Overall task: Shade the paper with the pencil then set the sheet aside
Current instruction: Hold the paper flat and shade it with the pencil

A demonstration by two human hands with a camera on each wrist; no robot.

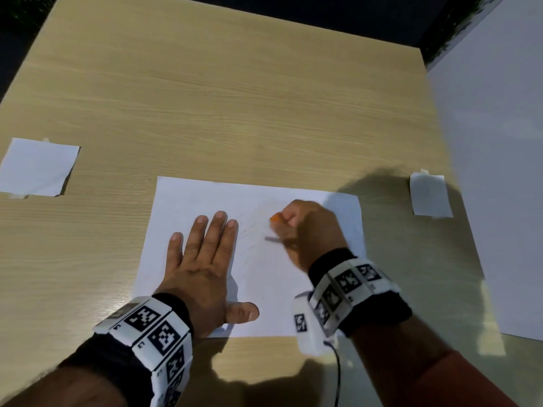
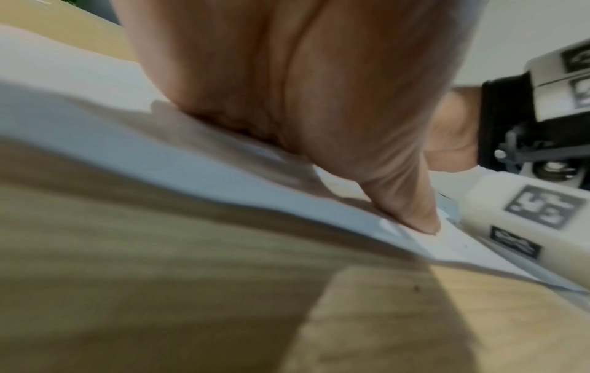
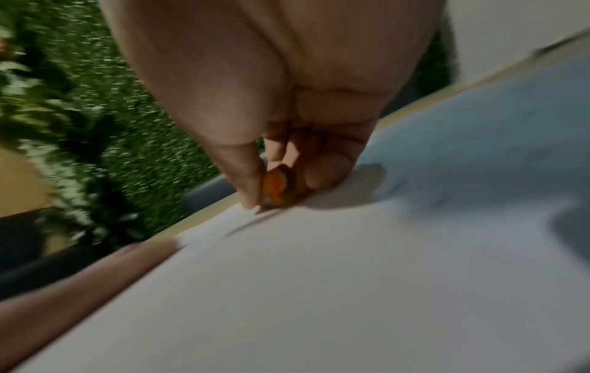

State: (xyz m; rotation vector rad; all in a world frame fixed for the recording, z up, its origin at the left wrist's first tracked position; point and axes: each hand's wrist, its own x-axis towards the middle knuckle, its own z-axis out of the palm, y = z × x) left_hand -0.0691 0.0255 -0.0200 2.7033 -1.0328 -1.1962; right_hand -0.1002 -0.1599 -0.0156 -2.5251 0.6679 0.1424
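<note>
A white sheet of paper (image 1: 264, 277) lies on the wooden table (image 1: 205, 113), near its front edge. My left hand (image 1: 202, 259) lies flat on the sheet's left part, fingers straight and thumb spread, pressing it down (image 2: 415, 219). My right hand (image 1: 305, 230) grips a short orange pencil (image 1: 275, 217) with curled fingers, its tip on the paper near the sheet's middle (image 3: 276, 188). Faint pencil marks (image 1: 252, 227) show on the paper between the two hands. The picture of the right hand is blurred.
A small white slip (image 1: 36, 167) is taped to the table at the left, another (image 1: 430, 195) at the right. A white board (image 1: 499, 171) stands along the table's right side. Bare tabletop stretches beyond the sheet.
</note>
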